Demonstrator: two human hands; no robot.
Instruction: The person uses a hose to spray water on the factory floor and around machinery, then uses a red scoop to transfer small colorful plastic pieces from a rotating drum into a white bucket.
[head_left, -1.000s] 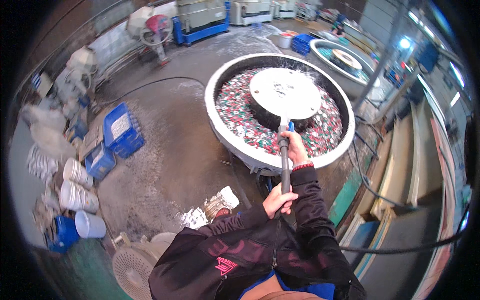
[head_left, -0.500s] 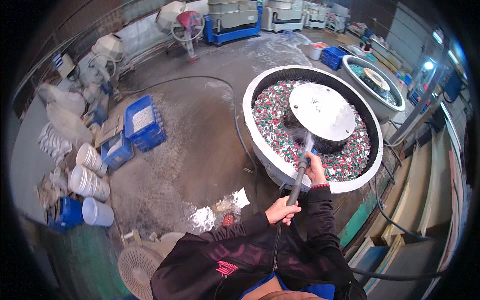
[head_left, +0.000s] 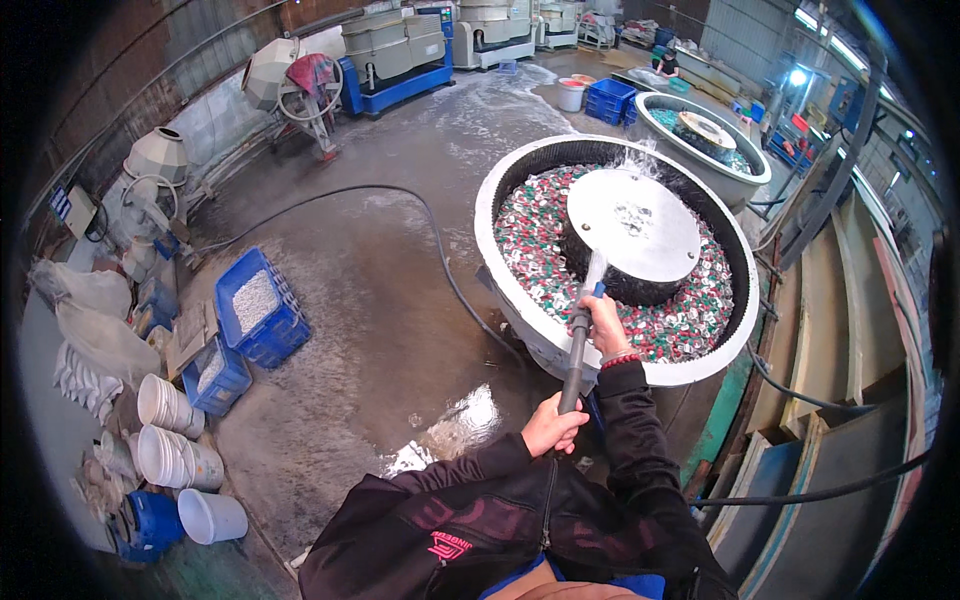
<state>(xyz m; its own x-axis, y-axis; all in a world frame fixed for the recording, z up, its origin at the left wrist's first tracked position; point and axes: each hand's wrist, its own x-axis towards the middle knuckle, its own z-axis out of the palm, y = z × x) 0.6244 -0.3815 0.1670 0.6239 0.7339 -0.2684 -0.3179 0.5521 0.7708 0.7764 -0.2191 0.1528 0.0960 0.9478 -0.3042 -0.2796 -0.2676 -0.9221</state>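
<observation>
Wet concrete floor [head_left: 380,300] surrounded the round tub [head_left: 520,300]. Right hand [head_left: 607,325] and left hand [head_left: 553,425] clamped their fingers on the spray wand [head_left: 576,350], its length pointing away toward the tub's lid [head_left: 635,225]; right hand nearer.

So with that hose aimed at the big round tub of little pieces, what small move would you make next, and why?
Probably swing the hose nozzle slightly off the metal centre dome onto the red, white and green pieces. The water appears to strike the dome and spray off it. The right hand grips near the tip and the left hand lower down, so a small turn should do.
</observation>
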